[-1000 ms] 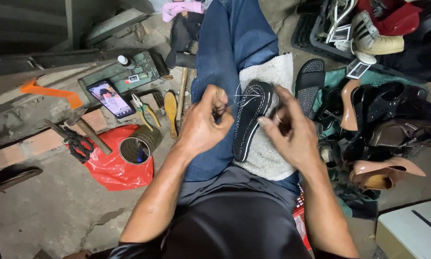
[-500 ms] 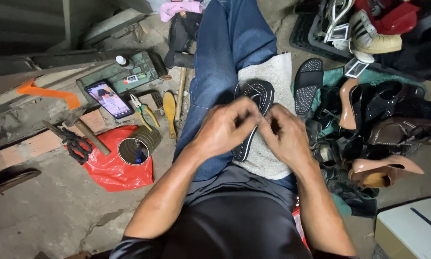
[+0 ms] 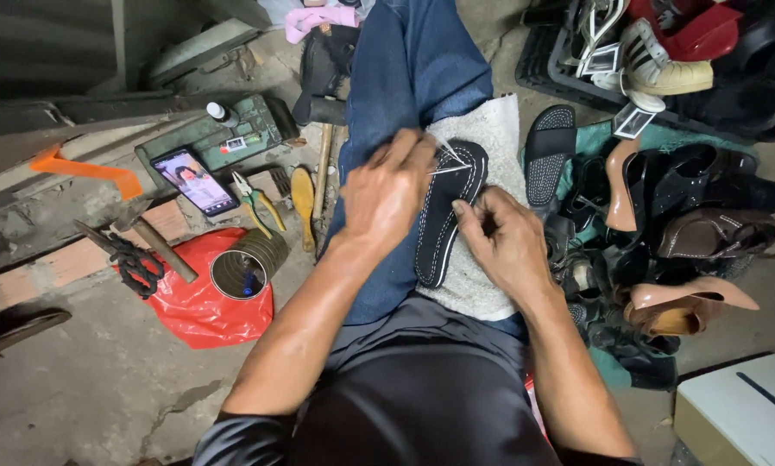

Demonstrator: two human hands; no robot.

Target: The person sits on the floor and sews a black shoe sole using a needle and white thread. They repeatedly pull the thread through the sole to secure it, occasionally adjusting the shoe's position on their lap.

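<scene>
A black sandal sole (image 3: 444, 216) with white stitching along its edge lies on a pale towel (image 3: 491, 138) over my blue-jeaned lap. My left hand (image 3: 387, 192) is raised over the sole's left side, fingers pinched on white thread (image 3: 450, 160) that runs taut to the sole's upper end. Whether a needle is in that pinch is not visible. My right hand (image 3: 504, 237) rests against the sole's right edge, with thumb and fingers closed on the rim and holding it in place.
To my left on the concrete floor are a lit phone (image 3: 195, 180), pliers (image 3: 256, 199), a tin can (image 3: 242, 267) on a red plastic bag, a hammer (image 3: 137, 242) and a green tool case. Another black sole (image 3: 550, 151), piled shoes (image 3: 689, 224) and a white box (image 3: 746, 410) lie to the right.
My hands were joined over the sole half a second ago. The left hand has since drawn up and leftward, pulling the thread taut, while the right stayed on the sole's edge.
</scene>
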